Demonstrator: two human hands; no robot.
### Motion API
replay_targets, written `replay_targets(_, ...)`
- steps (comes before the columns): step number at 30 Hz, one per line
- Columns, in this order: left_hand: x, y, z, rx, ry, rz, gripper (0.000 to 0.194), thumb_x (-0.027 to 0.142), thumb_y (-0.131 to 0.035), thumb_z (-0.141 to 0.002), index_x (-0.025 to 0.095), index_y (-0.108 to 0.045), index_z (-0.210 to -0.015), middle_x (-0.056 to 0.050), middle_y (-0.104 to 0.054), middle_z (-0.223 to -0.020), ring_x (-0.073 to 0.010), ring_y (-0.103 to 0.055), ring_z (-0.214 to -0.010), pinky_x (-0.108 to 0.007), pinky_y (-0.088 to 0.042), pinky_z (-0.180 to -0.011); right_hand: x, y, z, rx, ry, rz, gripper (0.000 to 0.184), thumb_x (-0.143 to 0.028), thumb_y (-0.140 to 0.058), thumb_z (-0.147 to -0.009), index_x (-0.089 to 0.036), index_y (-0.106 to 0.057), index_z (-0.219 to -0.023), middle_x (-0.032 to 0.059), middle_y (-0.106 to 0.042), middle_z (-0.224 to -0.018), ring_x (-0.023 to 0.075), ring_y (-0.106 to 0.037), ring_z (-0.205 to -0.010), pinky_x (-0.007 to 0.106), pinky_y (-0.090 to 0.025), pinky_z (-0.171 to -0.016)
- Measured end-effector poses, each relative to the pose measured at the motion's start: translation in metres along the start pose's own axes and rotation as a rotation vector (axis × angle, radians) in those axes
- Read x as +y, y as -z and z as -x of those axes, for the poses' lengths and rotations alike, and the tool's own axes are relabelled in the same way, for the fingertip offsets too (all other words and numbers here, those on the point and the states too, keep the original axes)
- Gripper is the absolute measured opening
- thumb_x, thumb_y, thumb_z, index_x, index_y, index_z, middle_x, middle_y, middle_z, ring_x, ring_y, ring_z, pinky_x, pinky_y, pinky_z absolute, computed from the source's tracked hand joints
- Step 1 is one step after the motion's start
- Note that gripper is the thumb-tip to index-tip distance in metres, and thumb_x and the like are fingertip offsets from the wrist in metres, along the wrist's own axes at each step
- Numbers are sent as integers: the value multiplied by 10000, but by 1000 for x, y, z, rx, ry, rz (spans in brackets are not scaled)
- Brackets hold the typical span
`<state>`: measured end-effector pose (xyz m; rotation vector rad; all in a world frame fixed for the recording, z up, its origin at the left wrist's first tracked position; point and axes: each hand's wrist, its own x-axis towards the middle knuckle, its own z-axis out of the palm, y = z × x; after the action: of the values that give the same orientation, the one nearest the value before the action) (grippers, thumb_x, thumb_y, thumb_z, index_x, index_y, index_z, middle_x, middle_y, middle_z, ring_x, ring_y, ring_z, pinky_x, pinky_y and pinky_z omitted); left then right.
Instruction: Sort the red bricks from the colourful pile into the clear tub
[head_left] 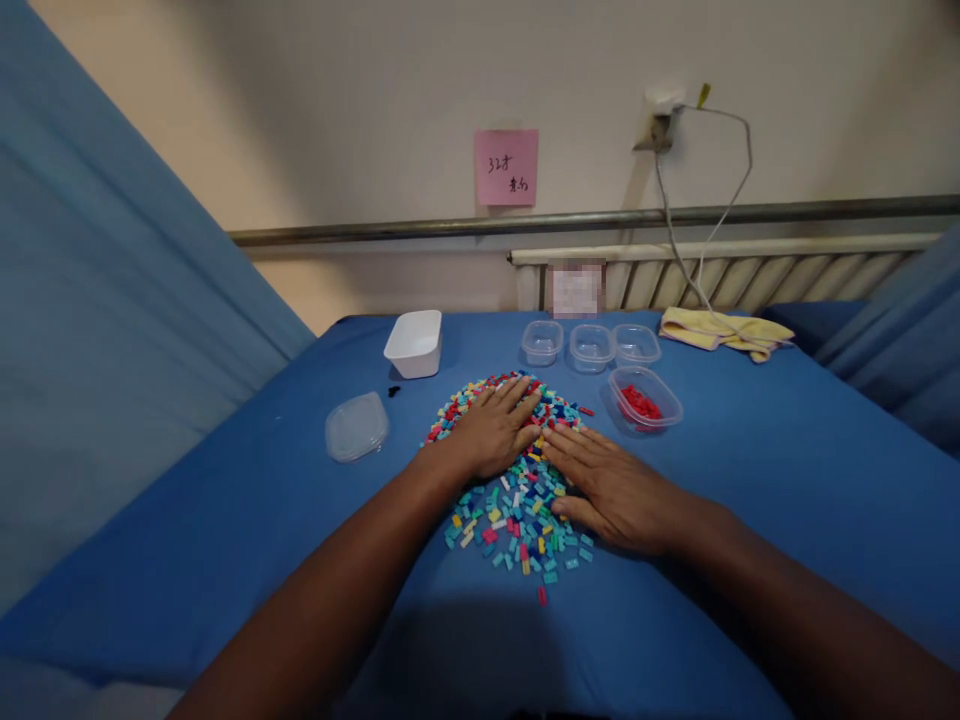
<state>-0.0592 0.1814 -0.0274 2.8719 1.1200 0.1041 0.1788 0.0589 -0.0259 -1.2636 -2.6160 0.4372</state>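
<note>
A heap of small plastic bricks (517,520) in red, blue, teal, yellow and white lies spread on the blue table (750,520). My left hand (495,430) lies flat and open on the heap's upper part, fingers pointing away from me. My right hand (611,490) rests palm down on the heap's right side, fingers stretched toward the left hand, almost touching it. Neither hand holds anything. A clear tub (645,398) with red bricks stands just right of the heap.
Three clear tubs (590,346) stand in a row behind the heap, a white rectangular bowl (414,343) to the left, and a clear lid (356,426) nearer the left edge. A yellow cloth (720,330) with a white cable lies at the back right. Blue fabric rises on the left.
</note>
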Motion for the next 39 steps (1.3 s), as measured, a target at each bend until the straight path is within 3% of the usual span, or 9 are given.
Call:
replay_targets(7,17,9,-6,-10,57,5,716,597,-310,-1134,229,-294,-1748,-123,-162,-1825,-339,-131,-1704,-593,-101,-1363,14,-4,14,118,-141,77,802,-680,-378,-1112,-123,-446,-1686,180,-359,-1763,357,-294,-1662,613,-279,-1346)
replay_targets(13,40,6,28,-69,-112,44,707,610,-260,-1147,237,-290,-1747,-91,-193,-1820,-267,-127,-1709,-535,-60,-1377,15,-4,22,88,-80,24,791,-667,-409,-1108,-125,-453,-1683,197,-406,-1740,367,-380,-1626,590,-348,-1321)
replay_targets(16,45,10,46,-86,-75,53,718,632,-263,-1143,250,-278,-1751,-89,-207,-1814,-280,-130,-1708,-549,-47,-1375,11,-2,21,92,-71,16,783,-673,-413,-1105,-137,-480,-1672,197,-439,-1721,379,-401,-1613,608,-349,-1316)
replay_targets(21,62,15,69,-104,-65,77,753,658,-252,-1138,228,-262,-1755,-100,-195,-1811,-272,-133,-1706,-524,-51,-1382,2,0,16,110,-71,12,815,-680,-399,-1109,-126,-412,-1707,182,-358,-1764,364,-338,-1645,587,-303,-1342)
replay_targets(25,74,20,87,-160,-48,122,750,654,-257,-1141,224,-259,-1755,-90,-211,-1808,-265,-170,-1700,-516,-103,-1385,-1,2,19,65,-8,-19,751,-642,-447,-1111,-163,-458,-1689,160,-446,-1728,346,-405,-1616,571,-318,-1339)
replay_targets(29,71,28,109,-166,34,122,716,634,-283,-1149,246,-270,-1751,-67,-215,-1810,-269,-181,-1698,-534,-100,-1387,-1,3,19,106,6,-7,714,-614,-451,-1119,-175,-470,-1683,138,-410,-1748,342,-381,-1628,573,-312,-1343)
replay_targets(32,67,29,125,-151,104,128,690,609,-303,-1155,252,-291,-1745,-69,-226,-1808,-273,-206,-1692,-535,-134,-1386,-3,1,16,68,2,15,751,-624,-434,-1121,-152,-421,-1704,143,-358,-1768,339,-338,-1648,566,-303,-1348)
replay_targets(39,63,28,151,-137,171,158,676,597,-333,-1152,267,-307,-1741,-53,-255,-1806,-270,-226,-1687,-531,-163,-1393,-5,5,23,45,23,38,731,-660,-382,-1124,-170,-527,-1646,132,-460,-1721,332,-432,-1602,568,-329,-1337)
